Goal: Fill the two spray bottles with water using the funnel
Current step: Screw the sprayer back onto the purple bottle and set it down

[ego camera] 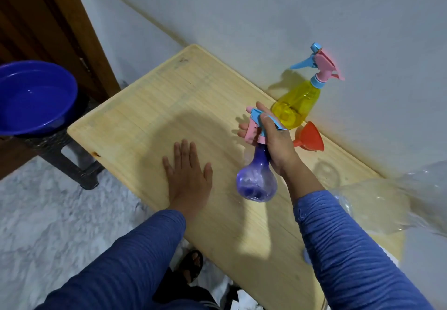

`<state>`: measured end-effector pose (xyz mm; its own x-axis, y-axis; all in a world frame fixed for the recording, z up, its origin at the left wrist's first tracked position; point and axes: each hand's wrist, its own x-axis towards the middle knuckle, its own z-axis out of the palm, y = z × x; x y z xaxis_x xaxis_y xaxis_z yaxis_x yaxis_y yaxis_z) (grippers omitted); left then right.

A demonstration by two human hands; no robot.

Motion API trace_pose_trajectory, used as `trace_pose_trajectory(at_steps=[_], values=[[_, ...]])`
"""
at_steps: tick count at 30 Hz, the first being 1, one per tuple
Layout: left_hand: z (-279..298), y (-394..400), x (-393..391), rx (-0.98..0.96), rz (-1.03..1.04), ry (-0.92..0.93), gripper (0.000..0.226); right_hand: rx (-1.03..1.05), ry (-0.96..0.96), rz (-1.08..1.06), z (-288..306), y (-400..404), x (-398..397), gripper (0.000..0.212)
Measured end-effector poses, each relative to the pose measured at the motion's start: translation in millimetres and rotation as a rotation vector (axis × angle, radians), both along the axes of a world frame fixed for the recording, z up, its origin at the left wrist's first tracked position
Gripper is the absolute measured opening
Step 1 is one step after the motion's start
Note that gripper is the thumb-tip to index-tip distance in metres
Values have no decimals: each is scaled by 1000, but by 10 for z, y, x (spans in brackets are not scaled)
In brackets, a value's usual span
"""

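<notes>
We note the right hand (pixel 272 138) clasped around the neck of the translucent purple plastic spray bottle (pixel 257 179), held above the pale wooden table (pixel 150 106). Left hand (pixel 187 173) flat on the table, fingers spread. Yellow plastic spray bottle (pixel 296 104) and orange plastic funnel (pixel 309 140) on the table's far edge; blue plastic basin (pixel 33 97) left of the table.

Purple bottle (pixel 257 179), yellow bottle (pixel 296 105) (pink-blue heads), orange funnel (pixel 310 136)

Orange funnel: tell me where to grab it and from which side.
Grip the wide cone of the orange funnel, coming from above. It lies on its side on the table near the wall, its narrow spout pointing at the right hand, which already holds the purple spray bottle.
</notes>
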<state>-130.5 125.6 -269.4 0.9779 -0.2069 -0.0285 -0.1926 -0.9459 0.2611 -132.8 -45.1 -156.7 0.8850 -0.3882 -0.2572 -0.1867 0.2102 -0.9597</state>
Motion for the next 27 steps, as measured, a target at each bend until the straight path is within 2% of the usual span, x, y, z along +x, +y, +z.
trace_pose_trajectory(at_steps=[6,10,15,17,19,23,27], values=[[-7,12,11,-10,-9,21,75,-272,-98,111,130,26,-168,35],[-25,31,15,-6,-28,35,74,-302,-128,51,165,86,-360,34],[8,55,24,-18,-67,86,71,-316,-109,-38,33,188,-623,49],[27,64,42,-22,-155,97,64,-288,-63,-97,-55,250,-695,46],[70,77,62,-77,-314,89,63,-361,-11,-164,-151,324,-754,40],[205,0,145,-277,-619,205,76,-556,119,-278,-417,512,-839,53],[320,-112,253,-426,-714,324,59,-616,165,-392,-588,709,-833,56]])
